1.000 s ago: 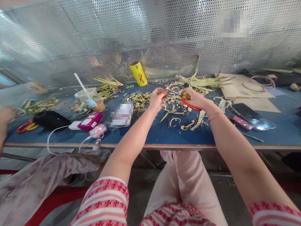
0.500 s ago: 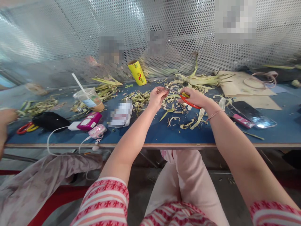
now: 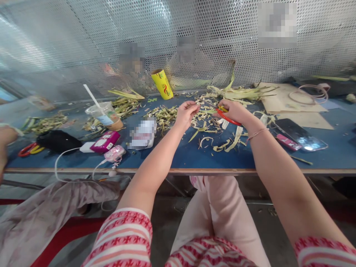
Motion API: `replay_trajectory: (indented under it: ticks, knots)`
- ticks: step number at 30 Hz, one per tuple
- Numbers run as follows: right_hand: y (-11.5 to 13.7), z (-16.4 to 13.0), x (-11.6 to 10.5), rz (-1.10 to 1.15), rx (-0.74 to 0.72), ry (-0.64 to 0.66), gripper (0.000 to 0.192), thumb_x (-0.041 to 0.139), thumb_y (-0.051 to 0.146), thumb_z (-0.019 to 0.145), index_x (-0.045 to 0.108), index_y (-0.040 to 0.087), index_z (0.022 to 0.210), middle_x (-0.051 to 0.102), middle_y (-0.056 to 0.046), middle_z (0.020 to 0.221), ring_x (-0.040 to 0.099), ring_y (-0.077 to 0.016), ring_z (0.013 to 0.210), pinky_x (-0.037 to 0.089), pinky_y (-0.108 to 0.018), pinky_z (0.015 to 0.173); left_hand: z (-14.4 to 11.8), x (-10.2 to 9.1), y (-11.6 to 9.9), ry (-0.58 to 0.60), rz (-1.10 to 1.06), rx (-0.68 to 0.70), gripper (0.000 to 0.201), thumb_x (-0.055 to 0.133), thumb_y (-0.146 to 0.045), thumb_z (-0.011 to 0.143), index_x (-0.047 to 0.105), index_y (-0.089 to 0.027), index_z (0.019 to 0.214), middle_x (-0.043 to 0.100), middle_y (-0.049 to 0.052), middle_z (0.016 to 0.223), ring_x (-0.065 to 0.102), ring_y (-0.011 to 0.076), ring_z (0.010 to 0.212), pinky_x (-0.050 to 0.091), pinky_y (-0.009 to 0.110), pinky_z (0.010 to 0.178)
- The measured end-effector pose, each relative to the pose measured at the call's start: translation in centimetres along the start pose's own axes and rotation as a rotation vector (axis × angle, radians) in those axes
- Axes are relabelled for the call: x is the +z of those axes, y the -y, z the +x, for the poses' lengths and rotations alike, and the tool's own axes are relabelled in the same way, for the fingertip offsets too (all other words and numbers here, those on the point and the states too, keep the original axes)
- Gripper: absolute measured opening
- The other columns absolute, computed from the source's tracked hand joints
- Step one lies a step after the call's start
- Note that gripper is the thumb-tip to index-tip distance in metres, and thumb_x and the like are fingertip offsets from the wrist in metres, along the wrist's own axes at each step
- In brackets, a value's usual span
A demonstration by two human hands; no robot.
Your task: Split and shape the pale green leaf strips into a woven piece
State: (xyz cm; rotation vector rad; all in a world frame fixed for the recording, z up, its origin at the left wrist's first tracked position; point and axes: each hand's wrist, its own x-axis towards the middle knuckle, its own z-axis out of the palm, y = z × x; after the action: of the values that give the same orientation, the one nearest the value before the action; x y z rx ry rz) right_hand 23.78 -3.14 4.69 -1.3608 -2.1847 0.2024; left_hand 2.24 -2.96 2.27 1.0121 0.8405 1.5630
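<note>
Scissors (image 3: 228, 118) with red and yellow handles are in my right hand (image 3: 235, 111), its fingers closed round the handles. Their blades point left toward my left hand (image 3: 185, 113). The fingertips of that hand are pinched together close to the blade tips; whatever they hold is too small to make out. Under and around both hands lie pale dried plant scraps (image 3: 204, 122), some in curled strips. A bundle of pale green stalks and leaves (image 3: 241, 92) lies behind my right hand.
A yellow roll (image 3: 162, 85) stands behind my hands. To the left are a plastic cup (image 3: 105, 115) with a straw, purple (image 3: 105, 142) and pink chargers with cables, and a black pouch (image 3: 59, 141). A phone (image 3: 299, 133) and cardboard (image 3: 280, 98) lie right. A co-worker's arm (image 3: 6, 139) shows far left.
The scissors and my right hand have shifted slightly right, so the blades sit a little farther from my left fingertips. My left hand stays almost where it was.
</note>
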Motion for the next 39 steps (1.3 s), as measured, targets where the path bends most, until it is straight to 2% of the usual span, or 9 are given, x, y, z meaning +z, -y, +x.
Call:
replay_trajectory:
  ticks: [5,8,11,15,18,22,29,32,39]
  knots:
    - [-2.1,0.0,0.0,-0.103,0.307,-0.096,0.056,0.064,0.055,0.079,0.062,0.014,0.117,0.066,-0.018,0.099,0.061,-0.0351,0.096,0.049,-0.047,0.082,0.0,-0.1,0.0,0.037,0.0,-0.012,0.01,0.068,-0.009,0.075,0.065,-0.017,0.08,0.069,-0.001,0.072,0.065,0.0069,0.07,0.052,0.024,0.081]
    - [-3.5,-0.2,0.3,-0.2,0.422,-0.109,0.051,0.074,0.041,0.07,0.065,0.01,0.11,0.06,-0.024,0.113,0.056,-0.0418,0.109,0.046,-0.057,0.09,-0.1,0.1,0.0,0.048,0.004,-0.027,0.012,0.065,-0.007,0.076,0.065,-0.017,0.082,0.069,-0.002,0.07,0.064,0.0064,0.067,0.052,0.023,0.077]
    - [-2.9,-0.1,0.6,-0.141,0.243,-0.219,0.041,0.067,0.036,0.076,0.068,0.011,0.109,0.058,-0.023,0.118,0.055,-0.0399,0.113,0.045,-0.059,0.094,-0.2,0.2,0.1,0.063,0.043,-0.034,0.013,0.068,-0.009,0.074,0.061,-0.018,0.08,0.068,-0.003,0.068,0.064,0.0068,0.066,0.051,0.022,0.074]
    - [0.4,0.3,1.4,0.159,-0.081,-0.187,0.035,0.052,0.032,0.087,0.07,0.018,0.115,0.065,-0.013,0.11,0.062,-0.0257,0.099,0.051,-0.044,0.091,-0.4,0.3,0.5,0.143,0.153,0.027,0.026,0.078,-0.014,0.068,0.054,-0.019,0.077,0.065,-0.004,0.065,0.062,0.008,0.063,0.049,0.023,0.071]
    - [1.8,0.4,2.2,0.243,-0.22,-0.15,0.033,0.05,0.032,0.089,0.074,0.019,0.109,0.068,-0.012,0.111,0.063,-0.0232,0.099,0.052,-0.039,0.087,-0.8,0.5,0.7,0.208,0.266,0.094,0.035,0.08,-0.013,0.064,0.048,-0.02,0.075,0.064,-0.005,0.064,0.06,0.0089,0.062,0.046,0.024,0.071]
    - [1.9,0.3,2.7,0.229,-0.239,-0.103,0.025,0.058,0.032,0.086,0.079,0.022,0.095,0.073,-0.009,0.094,0.065,-0.0218,0.09,0.051,-0.036,0.083,-1.5,0.8,0.3,0.239,0.299,0.065,0.041,0.081,-0.009,0.061,0.046,-0.021,0.078,0.064,-0.005,0.067,0.06,0.0099,0.064,0.044,0.024,0.074]
    - [2.1,-0.1,2.3,0.248,-0.119,-0.1,0.022,0.062,0.033,0.082,0.079,0.019,0.083,0.072,-0.004,0.079,0.062,-0.017,0.075,0.047,-0.029,0.071,-1.3,0.6,0.6,0.279,0.347,0.057,0.04,0.078,-0.009,0.063,0.044,-0.022,0.081,0.068,-0.003,0.071,0.061,0.0112,0.066,0.045,0.027,0.076]
    - [1.9,0.0,2.1,0.255,-0.155,-0.081,0.024,0.061,0.035,0.083,0.078,0.018,0.082,0.071,-0.004,0.078,0.061,-0.0166,0.074,0.046,-0.028,0.069,-1.2,0.5,0.9,0.308,0.339,0.025,0.038,0.077,-0.011,0.065,0.044,-0.022,0.081,0.067,-0.003,0.069,0.062,0.0119,0.066,0.046,0.029,0.077]
    - [1.2,0.0,1.4,0.246,-0.292,-0.01,0.026,0.057,0.037,0.085,0.076,0.019,0.085,0.071,-0.006,0.083,0.061,-0.0165,0.076,0.047,-0.031,0.073,-1.7,1.1,0.3,0.299,0.213,-0.162,0.039,0.075,-0.009,0.067,0.041,-0.021,0.081,0.064,-0.003,0.07,0.066,0.0129,0.066,0.048,0.033,0.08]
